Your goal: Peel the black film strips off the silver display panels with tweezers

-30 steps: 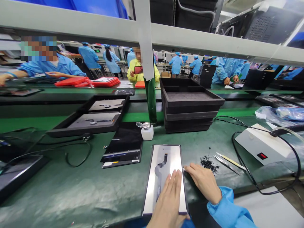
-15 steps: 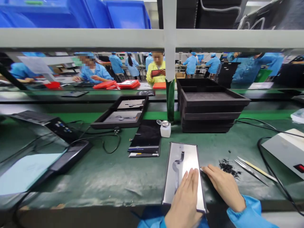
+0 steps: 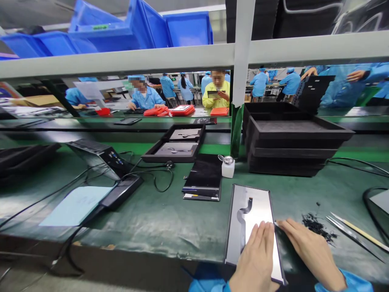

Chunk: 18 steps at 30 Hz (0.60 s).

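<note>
A long silver display panel (image 3: 253,211) with a black flex cable lies on the green mat in front of me. My left hand (image 3: 257,259) rests flat on its near end, fingers stretched out together. My right hand (image 3: 310,249) lies beside the panel's right edge, fingers closed in a pinch at that edge; what they hold is too small to make out. A blue sleeve covers my right wrist.
Black debris (image 3: 316,224) and tweezers (image 3: 352,235) lie to the right. A black panel stack (image 3: 205,178), a white dispenser bottle (image 3: 227,166), stacked black trays (image 3: 288,142) and an open tray (image 3: 178,144) stand behind. Cables and a tilted device (image 3: 100,156) are at left. Other workers sit beyond the shelf frame.
The view has swung left, so the panel and both hands now sit further right in frame. The hands keep the same pose on the panel.
</note>
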{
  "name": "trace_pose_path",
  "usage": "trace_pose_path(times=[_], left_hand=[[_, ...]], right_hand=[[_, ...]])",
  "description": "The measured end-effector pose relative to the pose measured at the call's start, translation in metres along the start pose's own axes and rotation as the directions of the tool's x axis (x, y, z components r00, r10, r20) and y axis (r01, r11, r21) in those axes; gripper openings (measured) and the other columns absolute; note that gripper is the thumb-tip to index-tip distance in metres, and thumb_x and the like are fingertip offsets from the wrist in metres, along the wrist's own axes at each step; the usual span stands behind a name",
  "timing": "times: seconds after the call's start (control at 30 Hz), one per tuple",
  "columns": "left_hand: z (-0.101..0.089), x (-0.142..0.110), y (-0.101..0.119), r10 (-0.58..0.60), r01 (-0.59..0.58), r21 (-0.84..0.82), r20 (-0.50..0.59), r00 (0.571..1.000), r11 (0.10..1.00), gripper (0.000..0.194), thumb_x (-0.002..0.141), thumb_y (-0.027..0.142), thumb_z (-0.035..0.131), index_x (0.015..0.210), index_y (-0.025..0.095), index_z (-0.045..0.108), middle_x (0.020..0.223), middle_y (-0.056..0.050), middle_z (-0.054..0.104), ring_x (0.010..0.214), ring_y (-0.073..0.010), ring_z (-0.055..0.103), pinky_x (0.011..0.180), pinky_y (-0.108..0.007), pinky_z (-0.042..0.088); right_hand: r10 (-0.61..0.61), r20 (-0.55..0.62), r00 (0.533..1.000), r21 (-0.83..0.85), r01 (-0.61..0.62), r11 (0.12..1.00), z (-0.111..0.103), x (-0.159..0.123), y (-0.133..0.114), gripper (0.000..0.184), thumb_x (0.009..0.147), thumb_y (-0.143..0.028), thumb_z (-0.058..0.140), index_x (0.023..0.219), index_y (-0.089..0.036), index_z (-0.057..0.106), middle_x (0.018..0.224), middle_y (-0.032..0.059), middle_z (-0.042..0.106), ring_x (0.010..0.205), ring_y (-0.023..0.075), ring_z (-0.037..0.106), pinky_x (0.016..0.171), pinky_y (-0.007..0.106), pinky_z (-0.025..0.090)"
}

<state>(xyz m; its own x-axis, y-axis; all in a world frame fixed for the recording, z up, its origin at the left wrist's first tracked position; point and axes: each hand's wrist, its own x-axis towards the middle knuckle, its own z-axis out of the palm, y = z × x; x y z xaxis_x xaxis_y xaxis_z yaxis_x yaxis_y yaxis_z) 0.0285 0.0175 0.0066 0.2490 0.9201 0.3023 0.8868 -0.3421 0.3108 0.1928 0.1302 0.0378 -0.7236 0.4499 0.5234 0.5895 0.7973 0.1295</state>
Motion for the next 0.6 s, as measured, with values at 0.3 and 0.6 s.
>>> trace_pose_path(times=[0.3, 0.6], left_hand=[[-0.005, 0.002, 0.001, 0.033, -0.032, 0.058, -0.01, 0.999, 0.998, 0.115, 0.07, 0.032, 0.079, 0.154, -0.008, 0.011, 0.158, -0.025, 0.027, 0.148, -0.0353, 0.022, 0.121, -0.043, 0.033], [0.016, 0.006, -0.009, 0.114, -0.072, 0.313, -0.117, 0.987, 0.947, 0.073, 0.092, 0.021, 0.056, 0.151, -0.008, 0.026, 0.147, -0.021, 0.05, 0.139, -0.028, 0.046, 0.114, -0.035, 0.042]], right_hand=[[0.035, 0.044, 0.998, 0.04, -0.036, 0.999, 0.004, -0.002, 0.003, 0.045, 0.106, -0.027, 0.021, 0.098, -0.027, 0.065, 0.075, -0.0002, 0.071, 0.059, 0.0134, 0.071, 0.043, 0.02, 0.048], [0.017, -0.051, 0.999, 0.097, -0.012, 0.995, 0.003, -0.005, 0.002, 0.046, 0.108, -0.032, 0.023, 0.101, -0.026, 0.068, 0.08, 0.0006, 0.074, 0.064, 0.0122, 0.073, 0.049, 0.017, 0.051]])
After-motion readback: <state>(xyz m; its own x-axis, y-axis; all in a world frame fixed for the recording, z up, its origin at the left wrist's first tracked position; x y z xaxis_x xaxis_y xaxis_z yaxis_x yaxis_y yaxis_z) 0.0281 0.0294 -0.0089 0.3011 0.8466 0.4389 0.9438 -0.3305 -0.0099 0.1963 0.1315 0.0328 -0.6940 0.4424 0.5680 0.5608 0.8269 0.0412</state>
